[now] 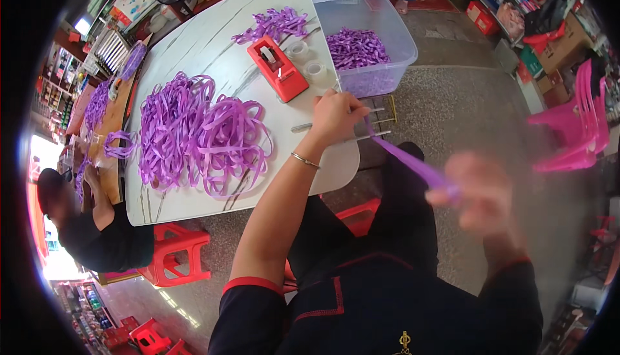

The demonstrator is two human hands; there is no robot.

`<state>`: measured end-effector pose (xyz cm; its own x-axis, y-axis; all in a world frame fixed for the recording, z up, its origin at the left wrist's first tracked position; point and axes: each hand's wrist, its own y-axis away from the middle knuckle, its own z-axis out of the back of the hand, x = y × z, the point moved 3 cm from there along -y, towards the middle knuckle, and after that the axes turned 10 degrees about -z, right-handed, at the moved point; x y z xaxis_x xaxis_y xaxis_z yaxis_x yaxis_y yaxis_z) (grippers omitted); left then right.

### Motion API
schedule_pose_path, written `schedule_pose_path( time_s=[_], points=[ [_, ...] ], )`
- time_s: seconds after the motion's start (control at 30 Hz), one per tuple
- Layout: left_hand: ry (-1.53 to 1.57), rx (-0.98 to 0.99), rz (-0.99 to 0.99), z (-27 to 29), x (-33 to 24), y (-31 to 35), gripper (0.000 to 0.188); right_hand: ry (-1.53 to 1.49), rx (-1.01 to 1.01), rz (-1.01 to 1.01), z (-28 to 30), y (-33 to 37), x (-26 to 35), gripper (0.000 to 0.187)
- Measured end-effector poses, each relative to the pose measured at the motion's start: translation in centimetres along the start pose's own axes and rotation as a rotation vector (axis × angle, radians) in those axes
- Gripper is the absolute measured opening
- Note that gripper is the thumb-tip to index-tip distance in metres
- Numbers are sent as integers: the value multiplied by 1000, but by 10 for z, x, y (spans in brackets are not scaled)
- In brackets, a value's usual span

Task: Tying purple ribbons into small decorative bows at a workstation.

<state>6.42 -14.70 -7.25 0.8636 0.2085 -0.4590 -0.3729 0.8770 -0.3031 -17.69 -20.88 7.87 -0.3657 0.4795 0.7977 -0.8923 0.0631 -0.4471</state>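
A purple ribbon [410, 157] runs tight between my two hands, off the table's right edge. My left hand [336, 117] is closed by the corner of the table, its fingertips pinching the ribbon beside thin metal rods [382, 135] that stick out past the edge. Whether the ribbon is wound on the rods is hidden by my fingers. Out to the right, my right hand [481, 193] is smeared by motion, and the ribbon's other stretch ends in its grip. Left of my forearm lies a big heap of loose purple ribbon [174, 135] on the white marbled table [194, 51].
A red tape dispenser [279, 70] stands near clear tape rolls [315, 71] and a smaller purple pile [274, 24]. Beyond the edge, a clear plastic bin [403, 51] holds many purple pieces. At left, another person [97, 226] sits by a wooden table. Pink chairs [575, 122] stand at right.
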Motion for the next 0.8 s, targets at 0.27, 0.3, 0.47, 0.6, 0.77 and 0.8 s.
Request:
schedule_pose_path(
  time_s=[0.27,0.3,0.47,0.6,0.77,0.8],
  points=[
    [55,-6,3,4,0,2,12,-174,-129,-269,8,-179,-100,34],
    [55,6,-9,5,0,2,12,-179,-125,-267,6,-193,-125,34],
    [134,-170,-17,4,5,0,13,-452,-76,-560,-21,-218,-247,32],
    [198,-195,26,8,8,-2,14,-493,-94,-706,-51,-192,-322,31],
    [202,-143,15,11,1,-2,12,-333,-171,-977,-84,-105,-389,32],
    [173,-122,-14,11,-2,-3,12,-298,-168,-962,-88,-76,-402,33]
  ],
)
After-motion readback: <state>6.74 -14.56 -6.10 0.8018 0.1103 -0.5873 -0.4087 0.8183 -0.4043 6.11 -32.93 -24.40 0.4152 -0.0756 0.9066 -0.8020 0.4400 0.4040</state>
